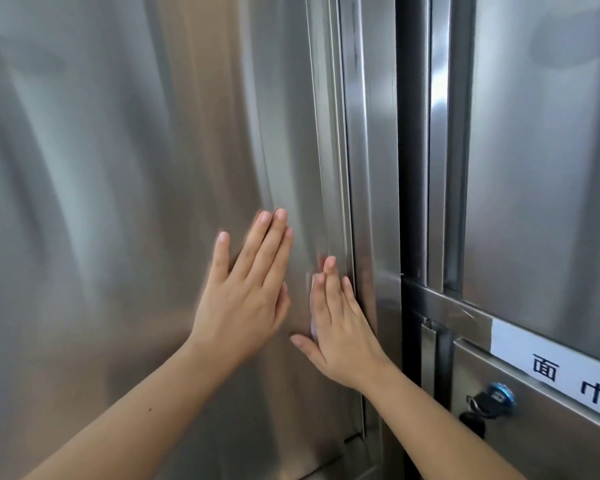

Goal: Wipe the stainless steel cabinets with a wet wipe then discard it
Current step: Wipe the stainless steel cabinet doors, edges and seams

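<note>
The right hand point(340, 327) is lying flat, fingers straight and together, thumb spread out to the left, and it is pressing the wet wipe point(313, 320) against the steel. Only a thin white edge of the wipe is showing along the hand's left side; the rest is hidden under palm and fingers. The left hand point(246, 292) is lying just beside it on the left, also flat and spread, holding nothing and touching the same cabinet door point(118, 168); its fingertips are blurring a little.

The wipe is sitting under the right hand, so that hand is the working one. It is sitting at the right margin of the broad door, right against the upright edge strip point(329, 168), whose long axis is running top to bottom. Most of the door is stretching away to the left and upward, so the next strokes probably need to head that way.

Past a dark gap, the neighbouring cabinet point(534, 168) is standing to the right, carrying a white label point(551, 365) and a blue-ringed lock point(499, 398) with a key point(478, 403) in it. Both cabinets are closed, so their contents are hidden, and no bin is showing for discarding.
</note>
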Motion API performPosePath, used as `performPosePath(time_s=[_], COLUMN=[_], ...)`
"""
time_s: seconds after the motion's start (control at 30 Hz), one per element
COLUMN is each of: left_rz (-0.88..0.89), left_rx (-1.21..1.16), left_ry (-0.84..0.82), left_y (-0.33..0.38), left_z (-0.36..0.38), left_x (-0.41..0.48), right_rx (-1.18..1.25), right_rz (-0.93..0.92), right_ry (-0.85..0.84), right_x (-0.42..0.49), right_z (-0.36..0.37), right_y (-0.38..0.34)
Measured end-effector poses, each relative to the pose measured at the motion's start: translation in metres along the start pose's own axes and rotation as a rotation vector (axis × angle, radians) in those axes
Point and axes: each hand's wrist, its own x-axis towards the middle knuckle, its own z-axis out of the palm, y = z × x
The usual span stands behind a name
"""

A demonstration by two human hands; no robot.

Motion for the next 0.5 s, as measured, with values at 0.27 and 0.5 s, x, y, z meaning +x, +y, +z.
performPosePath(time_s=[0.27, 0.5], left_rz=[0.045, 0.088], left_rx=[0.022, 0.065], left_ry=[-0.022, -0.008], left_y=[0.01, 0.012], left_z=[0.006, 0.009], left_x=[-0.019, -0.03], right_rx=[0.053, -0.029], right_rz=[0.015, 0.006], right_ry=[-0.01, -0.035], right_x=[-0.025, -0.045], right_z=[0.015, 0.023], right_y=[-0.009, -0.013])
